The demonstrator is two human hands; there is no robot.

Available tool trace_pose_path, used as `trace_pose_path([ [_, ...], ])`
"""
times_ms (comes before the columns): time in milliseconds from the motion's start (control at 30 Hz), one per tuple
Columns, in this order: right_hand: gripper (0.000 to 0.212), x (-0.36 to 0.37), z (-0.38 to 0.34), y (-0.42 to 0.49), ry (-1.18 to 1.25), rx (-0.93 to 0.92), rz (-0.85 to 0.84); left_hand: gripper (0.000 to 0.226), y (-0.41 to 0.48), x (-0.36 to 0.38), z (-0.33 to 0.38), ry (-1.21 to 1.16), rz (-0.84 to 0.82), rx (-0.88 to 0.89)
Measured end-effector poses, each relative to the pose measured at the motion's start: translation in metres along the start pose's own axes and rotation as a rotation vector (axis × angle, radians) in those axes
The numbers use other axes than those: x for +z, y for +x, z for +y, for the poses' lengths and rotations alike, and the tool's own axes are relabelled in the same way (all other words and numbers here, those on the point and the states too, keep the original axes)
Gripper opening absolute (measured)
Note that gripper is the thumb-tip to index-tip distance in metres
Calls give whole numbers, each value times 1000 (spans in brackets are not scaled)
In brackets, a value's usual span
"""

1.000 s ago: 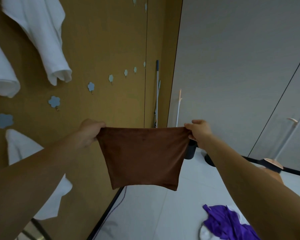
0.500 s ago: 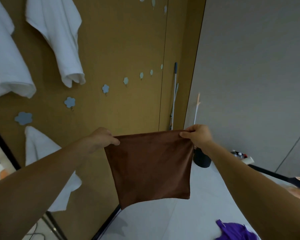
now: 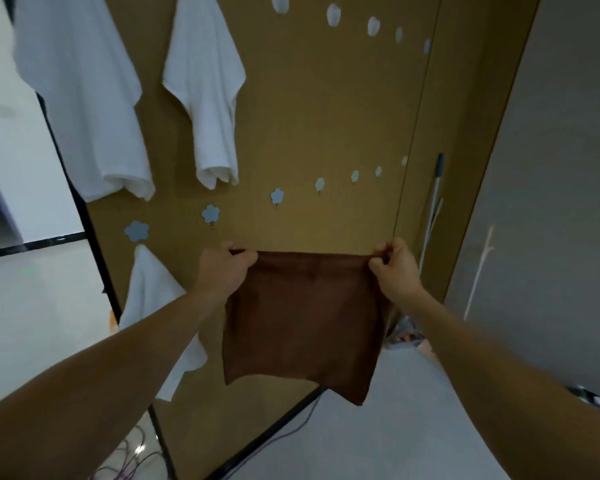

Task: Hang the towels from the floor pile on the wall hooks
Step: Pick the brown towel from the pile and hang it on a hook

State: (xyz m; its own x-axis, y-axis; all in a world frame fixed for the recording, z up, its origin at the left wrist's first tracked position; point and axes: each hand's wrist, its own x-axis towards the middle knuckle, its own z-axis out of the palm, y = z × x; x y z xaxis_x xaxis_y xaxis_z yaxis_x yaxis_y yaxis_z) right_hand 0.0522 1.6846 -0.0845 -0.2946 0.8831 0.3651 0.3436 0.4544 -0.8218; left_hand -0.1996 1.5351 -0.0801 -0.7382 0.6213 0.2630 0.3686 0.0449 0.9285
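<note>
A brown towel (image 3: 302,323) is shown through the head camera, held up flat in front of a tan board (image 3: 326,109) and stretched between two bare hands. Its top left corner is pinched by the left hand (image 3: 222,268), with the fingers curled over the hem. Its top right corner is pinched by the right hand (image 3: 394,268) between thumb and bent fingers. The cloth hangs free below the hands, clear of the floor (image 3: 413,427), with its lower right corner drooping lowest. The towel is seen before the board's lower middle, just under a row of blue flower hooks (image 3: 276,196) that climbs toward the board's right edge. A row of upper hooks (image 3: 333,14) is seen near the top edge. A left white towel (image 3: 80,98) is hung over the board's left edge, with a middle white towel (image 3: 205,91) just beside it. A low white towel (image 3: 149,292) is hung under the lowest hook, partly hidden by the left forearm. A pole (image 3: 433,202) is leant in the corner past the board's right edge, beside a grey wall (image 3: 551,202). Cables (image 3: 129,459) are seen on the floor near the board's bottom left corner.
</note>
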Motion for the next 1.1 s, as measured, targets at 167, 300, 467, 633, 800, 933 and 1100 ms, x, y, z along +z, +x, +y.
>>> trace_pose_path([
  [167,13,39,-21,3,149,-55,-372,8,-1,-17,3,-83,139,-2],
  [300,26,69,-33,11,133,-163,-501,17,4,-35,-7,2,200,39],
  [467,17,124,-42,36,130,-233,-422,12,31,-47,-29,168,49,41],
  [633,21,181,-48,70,83,-205,-409,32,64,-58,-53,310,-195,118],
  [800,20,223,-50,95,58,-236,-342,18,105,-63,-77,451,-103,310],
  [933,24,254,-52,119,22,-235,-277,21,138,-57,-90,493,11,309],
  [1100,26,289,-52,161,12,-251,-249,20,176,-40,-102,472,146,233],
])
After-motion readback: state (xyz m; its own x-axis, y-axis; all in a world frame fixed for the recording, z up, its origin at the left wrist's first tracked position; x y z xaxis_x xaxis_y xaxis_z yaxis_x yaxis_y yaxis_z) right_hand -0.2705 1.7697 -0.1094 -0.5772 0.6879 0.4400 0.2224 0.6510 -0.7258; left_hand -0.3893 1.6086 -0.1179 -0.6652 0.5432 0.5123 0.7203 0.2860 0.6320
